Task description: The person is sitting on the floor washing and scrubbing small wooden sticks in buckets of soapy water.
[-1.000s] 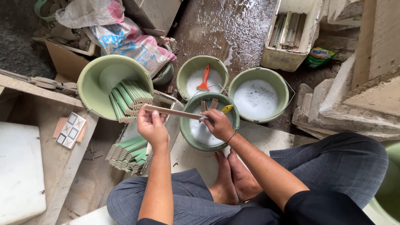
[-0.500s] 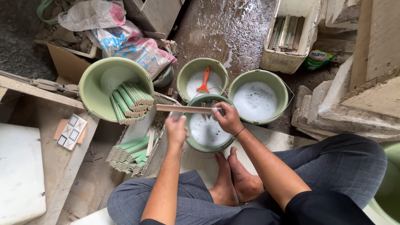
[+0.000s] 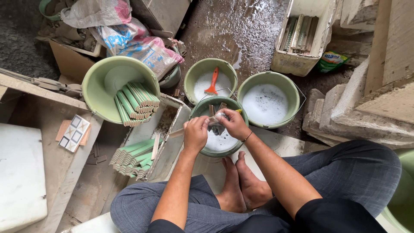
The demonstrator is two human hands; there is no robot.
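Hands closed, we grip a strip [image 3: 181, 131]: left hand [image 3: 195, 133], right hand [image 3: 233, 124], over a soapy bucket [image 3: 202, 149].

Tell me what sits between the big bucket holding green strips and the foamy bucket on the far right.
In the head view, a smaller green bucket of foam with an orange scraper in it sits between the big bucket and the foamy bucket.

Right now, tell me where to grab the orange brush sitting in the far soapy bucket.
Grip the orange brush by its narrow handle, the upper end that sticks up out of the foam, coming from above. Its wide head lies low in the suds of the far bucket, so the raised handle is the free part.
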